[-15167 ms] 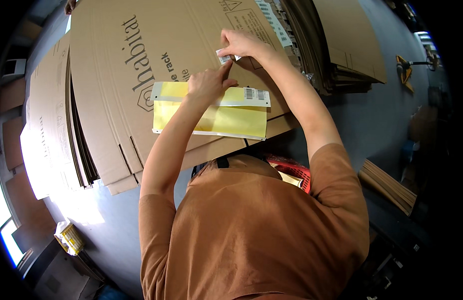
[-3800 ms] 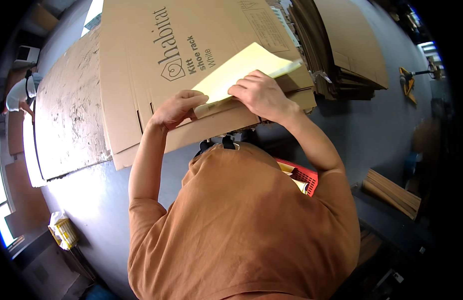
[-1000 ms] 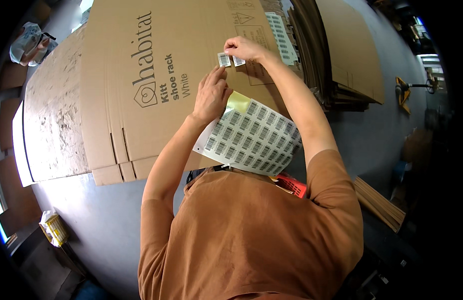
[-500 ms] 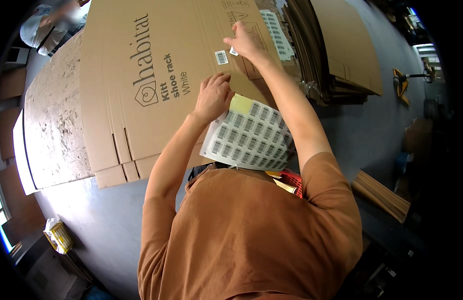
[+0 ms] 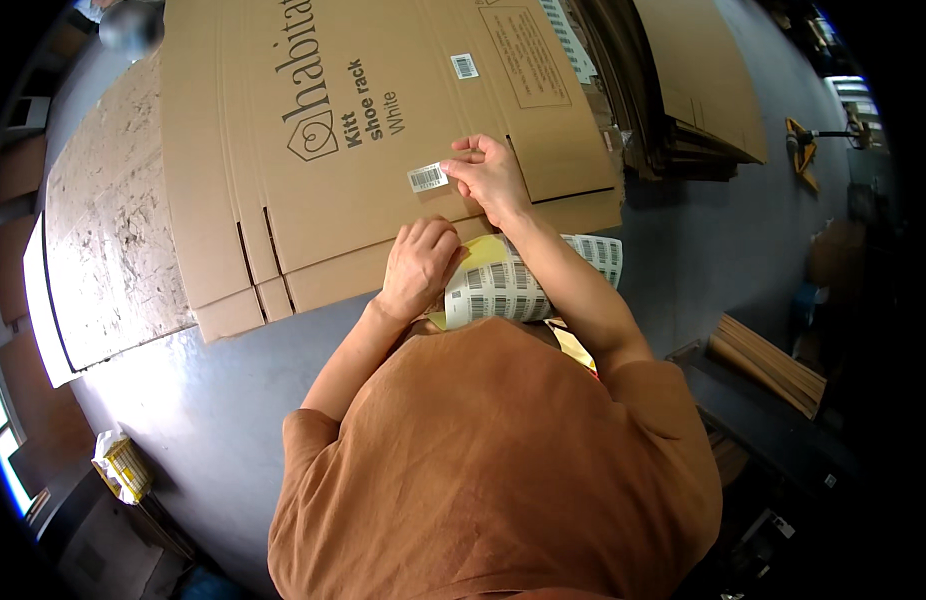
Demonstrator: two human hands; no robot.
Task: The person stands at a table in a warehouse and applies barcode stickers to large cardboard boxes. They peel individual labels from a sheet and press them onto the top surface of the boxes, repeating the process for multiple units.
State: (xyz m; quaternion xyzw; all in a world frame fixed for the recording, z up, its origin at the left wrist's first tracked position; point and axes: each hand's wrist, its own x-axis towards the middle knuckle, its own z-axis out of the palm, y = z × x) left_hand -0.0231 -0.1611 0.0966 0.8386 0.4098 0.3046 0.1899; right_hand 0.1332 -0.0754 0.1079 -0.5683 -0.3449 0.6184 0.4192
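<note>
A flat printed cardboard carton lies in front of me, with a white barcode sticker stuck on its upper part. My right hand is closed in a pinch at the edge of another barcode sticker, held over the carton near its close edge. Whether that sticker touches the cardboard I cannot tell. Against my body, my left hand grips a curled sheet of barcode stickers. A bare yellow patch of backing shows beside its fingers. Part of the sheet passes behind my right forearm.
A stack of flat cartons stands at the far right, with another sticker sheet beside it. To the left is a scuffed pale board. A yellow basket sits lower left; cardboard strips lie right.
My right hand has come back toward me and left with the sticker, which now faces up. The sticker sheet has curled and drawn nearer my body. The carton appears farther up in view.
</note>
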